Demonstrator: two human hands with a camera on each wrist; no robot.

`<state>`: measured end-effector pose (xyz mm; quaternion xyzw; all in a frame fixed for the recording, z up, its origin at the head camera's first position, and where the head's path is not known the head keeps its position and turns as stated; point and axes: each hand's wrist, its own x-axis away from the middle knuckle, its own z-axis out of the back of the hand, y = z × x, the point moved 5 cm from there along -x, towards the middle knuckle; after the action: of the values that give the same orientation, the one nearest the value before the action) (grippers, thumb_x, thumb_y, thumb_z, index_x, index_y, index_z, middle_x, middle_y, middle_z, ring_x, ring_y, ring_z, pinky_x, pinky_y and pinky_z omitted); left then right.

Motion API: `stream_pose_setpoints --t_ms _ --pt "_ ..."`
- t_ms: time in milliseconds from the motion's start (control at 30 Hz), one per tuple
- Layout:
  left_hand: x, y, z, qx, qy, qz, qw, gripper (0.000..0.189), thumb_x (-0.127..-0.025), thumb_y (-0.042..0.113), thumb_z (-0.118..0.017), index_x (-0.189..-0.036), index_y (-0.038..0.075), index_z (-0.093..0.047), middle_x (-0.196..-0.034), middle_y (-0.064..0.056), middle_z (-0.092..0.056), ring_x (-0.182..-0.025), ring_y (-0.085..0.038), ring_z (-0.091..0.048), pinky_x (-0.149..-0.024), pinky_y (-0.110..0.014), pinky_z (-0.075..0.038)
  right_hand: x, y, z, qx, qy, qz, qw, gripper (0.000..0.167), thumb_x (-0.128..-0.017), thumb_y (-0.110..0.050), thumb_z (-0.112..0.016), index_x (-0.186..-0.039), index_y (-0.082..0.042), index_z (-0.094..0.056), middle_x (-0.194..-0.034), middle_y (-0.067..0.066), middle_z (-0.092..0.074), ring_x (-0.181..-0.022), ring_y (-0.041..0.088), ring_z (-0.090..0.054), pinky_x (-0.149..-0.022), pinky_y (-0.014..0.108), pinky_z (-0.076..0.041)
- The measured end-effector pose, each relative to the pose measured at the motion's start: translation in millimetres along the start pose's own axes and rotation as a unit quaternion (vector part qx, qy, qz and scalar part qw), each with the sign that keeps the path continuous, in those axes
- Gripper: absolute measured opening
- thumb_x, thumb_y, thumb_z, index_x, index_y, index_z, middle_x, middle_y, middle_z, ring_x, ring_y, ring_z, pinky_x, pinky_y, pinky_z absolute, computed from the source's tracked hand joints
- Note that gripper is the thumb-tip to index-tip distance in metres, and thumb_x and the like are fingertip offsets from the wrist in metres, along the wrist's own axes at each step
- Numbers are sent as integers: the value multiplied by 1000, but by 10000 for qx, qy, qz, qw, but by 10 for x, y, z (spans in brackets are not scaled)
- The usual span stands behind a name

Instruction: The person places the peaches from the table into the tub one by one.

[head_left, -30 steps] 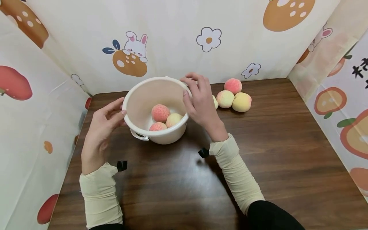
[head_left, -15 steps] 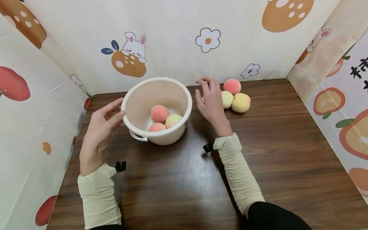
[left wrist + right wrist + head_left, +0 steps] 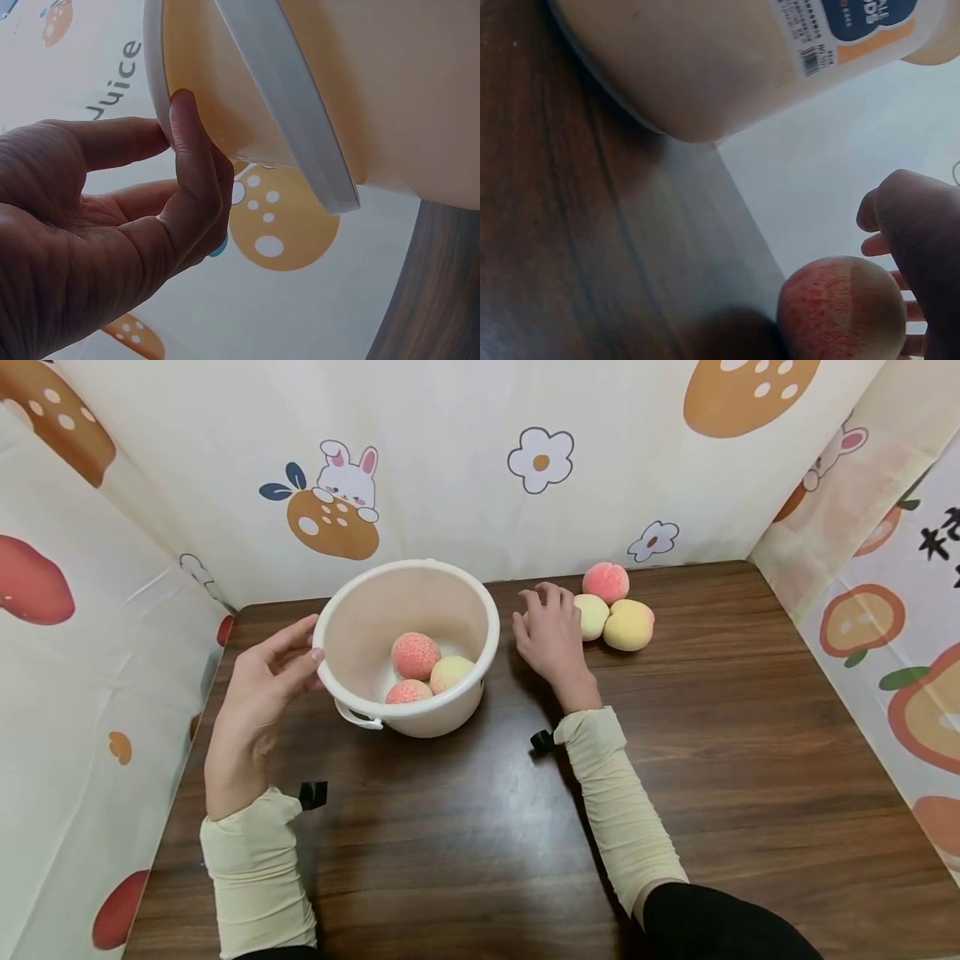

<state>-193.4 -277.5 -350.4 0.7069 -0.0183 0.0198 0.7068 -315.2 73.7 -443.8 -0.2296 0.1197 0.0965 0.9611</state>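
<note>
A cream plastic bucket stands on the table with a red peach, a pale yellow peach and a partly hidden reddish peach inside. My left hand pinches its rim at the left, thumb and fingers on either side in the left wrist view. To the right of the bucket, my right hand reaches over a red-and-yellow peach. In the right wrist view the fingers lie behind this peach, while the thumb stays apart above it. The head view mostly hides this fruit under the hand.
Beyond the right hand lie a pink peach, a pale peach and a yellow peach. The bucket's white handle hangs at its front left. Printed curtains border the brown table at the back and sides.
My right hand has left the bucket's right rim, moved right and come down over the nearest loose peach. The left hand keeps its hold on the rim; the bucket has hardly moved.
</note>
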Motion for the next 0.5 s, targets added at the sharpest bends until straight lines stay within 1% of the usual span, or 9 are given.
stream_pose_setpoints --t_ms 300,500 --pt "-18 16 -24 -91 7 4 10000 58 -99 4 -69 -153 -1 -49 -118 -5 -60 -87 -5 -72 -70 -18 -63 28 2 -126 326 -274 40 9991 39 -105 -30 -53 -137 -11 -61 -149 19 -49 -141 44 -40 -114 61 -37" --pt "-8 0 0 47 -5 -19 10000 60 -99 3 -68 -154 -3 -47 -119 -6 -60 -86 -5 -72 -70 -18 -63 33 -49 -145 393 -394 256 9981 36 -103 -27 -55 -134 -10 -64 -144 20 -55 -133 45 -48 -110 59 -41"
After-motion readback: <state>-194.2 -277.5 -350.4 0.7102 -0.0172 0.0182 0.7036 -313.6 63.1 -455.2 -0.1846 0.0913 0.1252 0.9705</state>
